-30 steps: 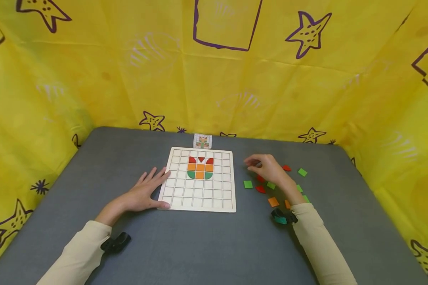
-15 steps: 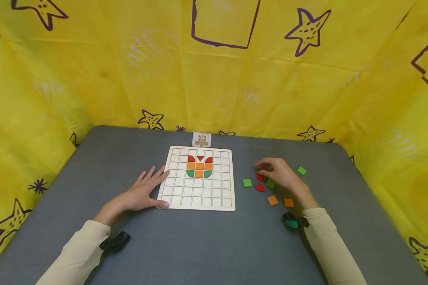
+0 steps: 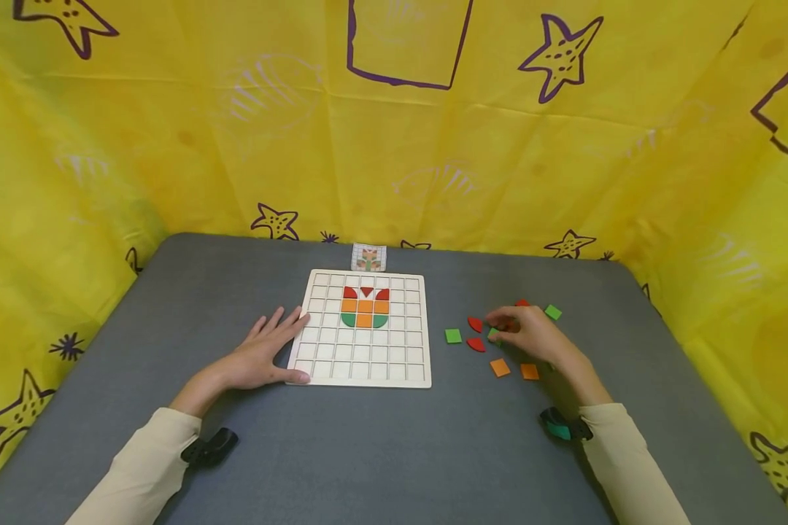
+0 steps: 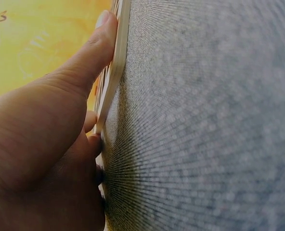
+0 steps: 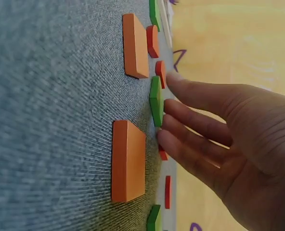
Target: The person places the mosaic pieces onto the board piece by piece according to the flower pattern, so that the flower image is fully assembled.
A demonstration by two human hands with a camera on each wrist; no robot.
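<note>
poising right grip (image 3: pixel 530 335), unclosed, apparently empty, by green square tile (image 5: pixel 155 102) on tabletop (image 3: pixel 368 452) | likely light, stiff, smooth; pinch opposite edges | left grip (image 3: pixel 259 357) spread, touching grid board (image 3: pixel 361 354)

Grey table (image 3: pixel 394 452) bears pale gridded board (image 3: pixel 361 354) near frame centre, small card (image 3: pixel 369 257) above it, loose tiles (image 3: pixel 499 367) right of centre.

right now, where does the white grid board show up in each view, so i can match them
Head: just below and left of centre, the board seen from above.
Left wrist: upper left of centre, a thin edge beside the thumb of the left hand.
Right wrist: apparently just a pale sliver at the top, right of centre.
Shared landmark: the yellow curtain, in all three views.
</note>
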